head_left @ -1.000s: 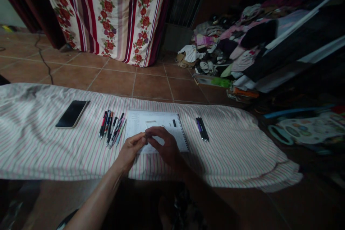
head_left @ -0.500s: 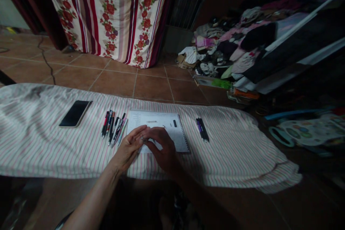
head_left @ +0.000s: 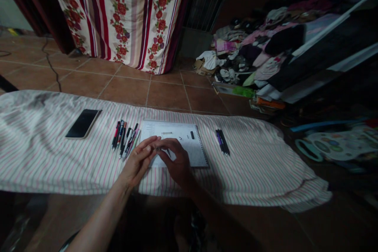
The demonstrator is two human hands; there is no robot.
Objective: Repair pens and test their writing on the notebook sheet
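My left hand (head_left: 136, 162) and my right hand (head_left: 175, 161) meet over the near edge of a spiral notebook (head_left: 183, 141) lying on a striped cloth (head_left: 53, 153). Both hands pinch a small dark pen part between their fingertips; it is too small to name for certain. Small loose pen parts (head_left: 192, 135) lie on the notebook page. A bunch of several pens (head_left: 124, 138) lies just left of the notebook. Two dark pens (head_left: 222, 141) lie to its right.
A black phone (head_left: 83, 123) rests on the cloth at the left. Beyond lie a tiled floor (head_left: 165, 90), a flowered curtain (head_left: 130, 12) and a heap of clothes (head_left: 254, 55). A colourful toy (head_left: 333, 143) sits at the right.
Both hands have shifted slightly away from me onto the notebook and lowered toward the page, with the left fingers stretching out more. Nothing else has moved.
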